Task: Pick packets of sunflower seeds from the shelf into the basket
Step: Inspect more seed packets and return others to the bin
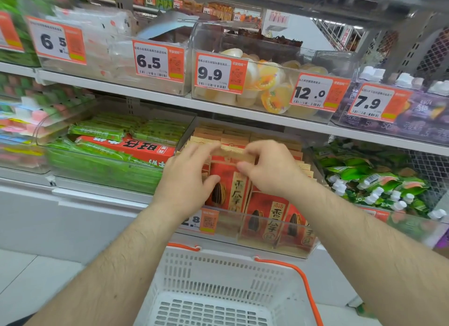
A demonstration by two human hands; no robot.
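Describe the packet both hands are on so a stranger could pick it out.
On the lower shelf, find the clear bin above the white basket. The packet is red with a tan top edge, raised above its neighbours, left hand and right hand pinching it.

We note clear bins of jelly cups on the upper shelf, orange price tags clipped along their fronts, green snack packs left, green spouted pouches right.

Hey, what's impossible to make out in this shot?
Head view:
- Price tag under the sunflower seed packets: first digits covered by the left hand.
- Far-left shelf goods: motion-blurred.
- Basket: front cut off by the bottom edge.
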